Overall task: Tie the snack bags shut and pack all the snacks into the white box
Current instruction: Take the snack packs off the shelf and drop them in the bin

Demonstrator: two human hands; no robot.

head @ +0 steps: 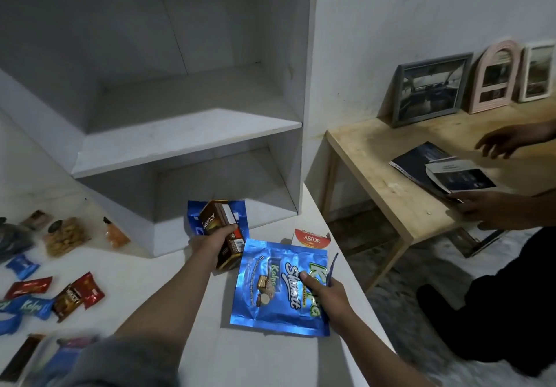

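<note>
Brown carton [224,233] gripped in left hand [210,240], centre frame; right hand [326,296] pinches the right edge of the blue foil pouch [270,290] lying flat on the white counter [255,356]. Step, as judged: gathering snacks for packing. White box not identifiable; may be the white shelf unit [186,143] above. Loose snacks [60,293] lie lower left, clear bags [64,236] already knotted. Next: move both items into the box. Counter edge just right of pouch; open room lower centre.
</note>
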